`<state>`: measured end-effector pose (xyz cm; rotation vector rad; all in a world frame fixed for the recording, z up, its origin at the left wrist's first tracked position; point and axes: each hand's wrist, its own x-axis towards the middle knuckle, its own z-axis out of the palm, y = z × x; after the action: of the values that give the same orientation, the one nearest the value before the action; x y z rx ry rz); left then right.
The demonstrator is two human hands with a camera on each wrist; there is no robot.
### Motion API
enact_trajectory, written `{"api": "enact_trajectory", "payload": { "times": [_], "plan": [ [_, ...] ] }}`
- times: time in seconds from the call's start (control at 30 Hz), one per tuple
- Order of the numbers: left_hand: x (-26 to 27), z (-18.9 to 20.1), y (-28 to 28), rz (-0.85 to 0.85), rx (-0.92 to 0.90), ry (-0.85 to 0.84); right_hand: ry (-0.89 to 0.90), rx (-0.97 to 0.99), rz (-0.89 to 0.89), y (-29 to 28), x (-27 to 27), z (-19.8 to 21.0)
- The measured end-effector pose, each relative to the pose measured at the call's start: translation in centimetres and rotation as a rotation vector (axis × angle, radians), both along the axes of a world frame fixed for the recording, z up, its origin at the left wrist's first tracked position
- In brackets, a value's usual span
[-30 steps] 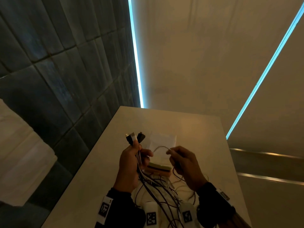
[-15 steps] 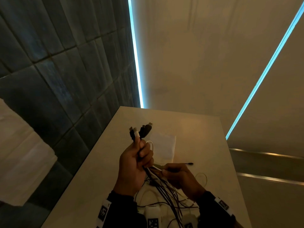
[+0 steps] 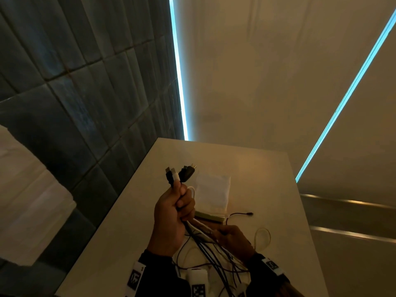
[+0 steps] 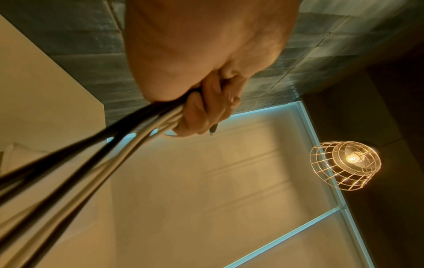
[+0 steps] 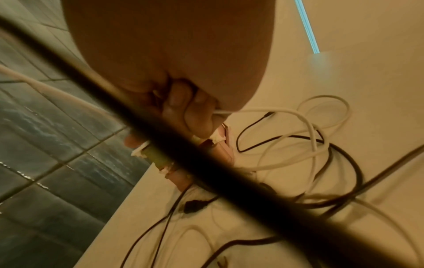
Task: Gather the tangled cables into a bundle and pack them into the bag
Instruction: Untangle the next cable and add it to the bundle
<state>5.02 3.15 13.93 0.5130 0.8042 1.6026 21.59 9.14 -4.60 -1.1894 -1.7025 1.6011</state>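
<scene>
My left hand (image 3: 184, 202) is raised above the table and grips a bundle of black and white cables (image 3: 211, 254). Their plugs (image 3: 181, 173) stick up out of the fist. In the left wrist view the curled fingers (image 4: 206, 112) wrap the cables (image 4: 91, 163), which run down and away. Lower and to the right, my right hand (image 3: 218, 231) pinches the hanging strands just under the left fist. The right wrist view shows its fingers (image 5: 190, 112) closed on a white cable (image 5: 305, 123). A white cloth bag (image 3: 212, 194) lies flat behind the hands.
The pale table (image 3: 257, 168) is narrow, with a dark tiled wall (image 3: 85, 103) along its left edge. A loose black cable end (image 3: 249, 214) and a white loop (image 3: 262, 239) lie to the right of the hands. More slack cable lies tangled on the table (image 5: 332, 163).
My right hand has dropped from level with the left hand to below it, sliding down the strands. The left hand's fingers have closed round the bundle and its plugs stand a little higher.
</scene>
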Motion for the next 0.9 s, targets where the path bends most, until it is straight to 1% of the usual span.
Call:
{"api": "enact_trajectory", "payload": {
  "times": [0.03, 0.1, 0.17, 0.27, 0.33, 0.37, 0.4, 0.47, 0.53, 0.6, 0.67, 0.73, 0.83, 0.9],
  "plan": [
    [-0.1, 0.1, 0.0, 0.002, 0.0, 0.008, -0.001, -0.003, -0.006, 0.0, -0.1, 0.3],
    [-0.3, 0.3, -0.2, 0.01, 0.002, 0.028, -0.066, 0.017, -0.045, 0.1, 0.2, 0.1],
    [-0.7, 0.6, -0.3, 0.02, 0.006, 0.036, -0.113, -0.018, -0.082, 0.1, 1.0, -0.6],
    [-1.0, 0.5, -0.3, 0.043, -0.01, 0.036, -0.287, -0.079, -0.148, 0.2, 2.9, -2.1],
    [-0.9, 0.2, -0.1, 0.066, -0.032, 0.063, -0.314, -0.124, -0.241, 0.4, 3.2, -0.9],
    [-0.7, -0.1, 0.1, 0.08, -0.047, 0.099, -0.26, -0.13, -0.289, 0.5, 3.0, 0.6],
    [-0.6, -0.3, 0.3, 0.097, -0.069, 0.148, -0.154, -0.131, -0.344, 0.9, 2.7, 2.0],
    [-0.2, -0.9, 0.7, 0.127, -0.141, 0.241, 0.089, -0.13, -0.376, 1.1, 2.0, 6.0],
    [0.4, -1.3, 0.9, 0.129, -0.222, 0.307, 0.258, -0.065, -0.301, 0.8, 1.2, 10.1],
    [1.0, -1.5, 1.0, 0.119, -0.274, 0.327, 0.354, 0.02, -0.18, 0.1, 0.5, 13.4],
    [1.3, -1.4, 1.1, 0.108, -0.308, 0.285, 0.395, 0.069, -0.061, -0.7, 0.1, 15.4],
    [1.4, -0.9, 1.1, 0.074, -0.288, 0.153, 0.389, 0.048, 0.019, -1.1, 0.0, 16.2],
    [1.5, 0.4, 1.0, 0.012, -0.184, -0.115, 0.341, -0.05, 0.059, -1.3, 0.2, 15.2],
    [1.4, 0.6, 1.0, -0.003, -0.113, -0.171, 0.31, -0.105, 0.063, -1.2, 0.6, 13.8]
  ]
}}
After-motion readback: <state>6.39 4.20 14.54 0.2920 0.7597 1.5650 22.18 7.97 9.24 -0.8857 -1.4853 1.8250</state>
